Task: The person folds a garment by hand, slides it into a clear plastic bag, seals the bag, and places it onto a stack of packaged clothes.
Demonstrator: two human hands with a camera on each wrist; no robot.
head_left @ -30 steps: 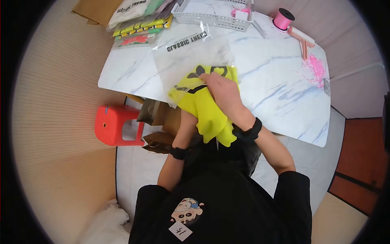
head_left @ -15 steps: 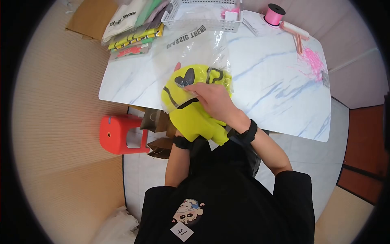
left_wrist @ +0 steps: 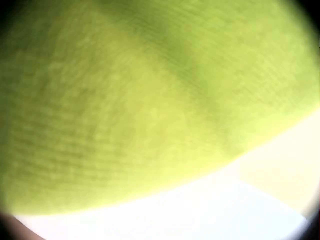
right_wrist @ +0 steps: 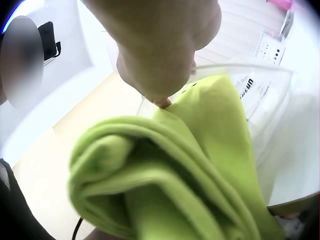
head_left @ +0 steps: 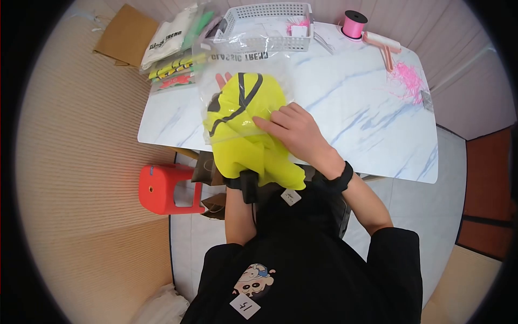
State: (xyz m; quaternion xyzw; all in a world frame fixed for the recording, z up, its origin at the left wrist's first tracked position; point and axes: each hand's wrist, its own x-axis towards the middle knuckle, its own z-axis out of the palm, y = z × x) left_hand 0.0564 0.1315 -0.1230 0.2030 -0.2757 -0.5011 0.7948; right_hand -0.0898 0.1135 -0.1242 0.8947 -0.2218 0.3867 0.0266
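A bright yellow garment (head_left: 243,151) with dark printed lines lies partly inside a clear plastic bag (head_left: 275,62) lettered "CLASSIC TREND", its lower part bunched outside the bag's mouth. My left hand (head_left: 223,80) is under the garment and mostly hidden; two straight fingers show beyond its far edge. Yellow cloth fills most of the left wrist view. From the right, my right hand (head_left: 297,131) pinches the bag near its mouth, index fingertip over the yellow cloth. A white tag (head_left: 291,197) hangs from the garment's near end.
Bagged garments (head_left: 171,46) are piled at the back left of the marbled table (head_left: 345,119), beside a white basket (head_left: 259,42). At the back right are a pink ribbon spool (head_left: 354,24), a lint roller (head_left: 382,42) and pink shreds (head_left: 408,82). A red stool (head_left: 159,189) stands left.
The garment sits deeper in the bag, its printed end farther from the body. Left fingers now show past its far edge. The right hand has shifted slightly right and toward the body.
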